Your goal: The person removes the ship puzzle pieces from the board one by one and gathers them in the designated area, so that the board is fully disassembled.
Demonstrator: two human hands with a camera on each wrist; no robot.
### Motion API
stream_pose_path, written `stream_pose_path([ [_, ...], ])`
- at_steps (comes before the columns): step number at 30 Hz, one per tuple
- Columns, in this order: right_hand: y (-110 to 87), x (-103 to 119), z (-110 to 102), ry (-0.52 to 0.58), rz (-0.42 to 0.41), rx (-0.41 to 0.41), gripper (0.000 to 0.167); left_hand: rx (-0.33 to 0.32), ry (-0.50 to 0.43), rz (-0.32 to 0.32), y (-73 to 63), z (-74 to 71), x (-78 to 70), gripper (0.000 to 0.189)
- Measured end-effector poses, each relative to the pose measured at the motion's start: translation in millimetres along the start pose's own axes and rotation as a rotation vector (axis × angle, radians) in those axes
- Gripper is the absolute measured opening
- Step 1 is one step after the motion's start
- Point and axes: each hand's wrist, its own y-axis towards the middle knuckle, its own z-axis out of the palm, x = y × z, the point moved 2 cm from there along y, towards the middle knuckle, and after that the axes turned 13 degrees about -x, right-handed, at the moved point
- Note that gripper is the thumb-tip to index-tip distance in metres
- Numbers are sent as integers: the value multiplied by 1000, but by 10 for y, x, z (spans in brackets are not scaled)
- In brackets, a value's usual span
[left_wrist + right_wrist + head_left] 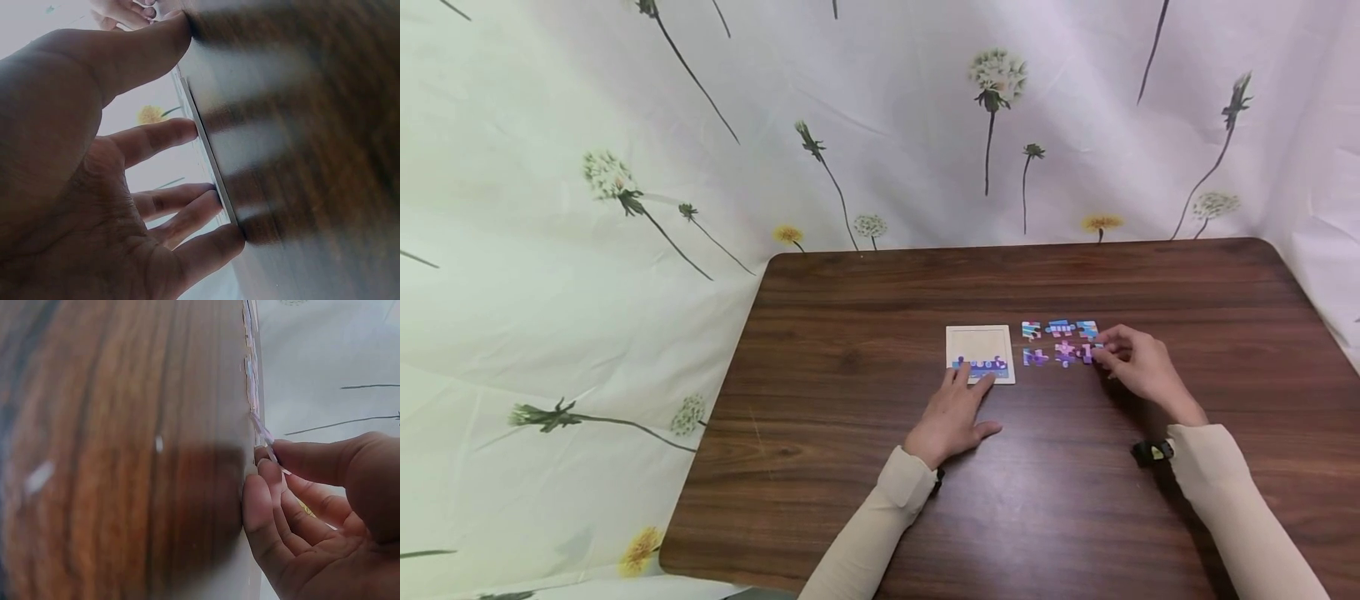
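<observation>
My left hand [950,417] rests with spread fingers on the near edge of a square puzzle board [979,343], its thumb out on the table. Along the board's bottom lies a row of joined purple and blue pieces [988,366]; the upper part shows bare cream. To the right, my right hand [1138,364] pinches a purple puzzle piece [1086,353] between thumb and fingers. In the right wrist view that piece [265,434] is tilted, one edge raised off the table. Several loose pieces lie beside it, among them a pink one [1064,351] and a striped blue one [1060,328].
The dark wood-grain table [850,467] has rounded corners. A white curtain [887,100] printed with dandelions hangs behind it and along the left side. More loose pieces, one multicoloured [1031,331] and one purple [1035,357], lie just right of the board.
</observation>
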Motion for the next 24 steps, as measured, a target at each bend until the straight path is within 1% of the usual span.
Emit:
stream_pose_path([
  [5,-2,-9,-26,-18,1,4,20,5,-5,-5,5,2,-2,74],
  [12,23,-20,-39,-62,19,38,22,7,-2,-10,-3,4,-1,74],
  [18,65,-31,-36,-65,9,52,21,7,-6,-6,-2,5,0,74],
  [24,89,-27,-27,-75,42,87,23,5,-1,-2,-5,3,-3,74],
])
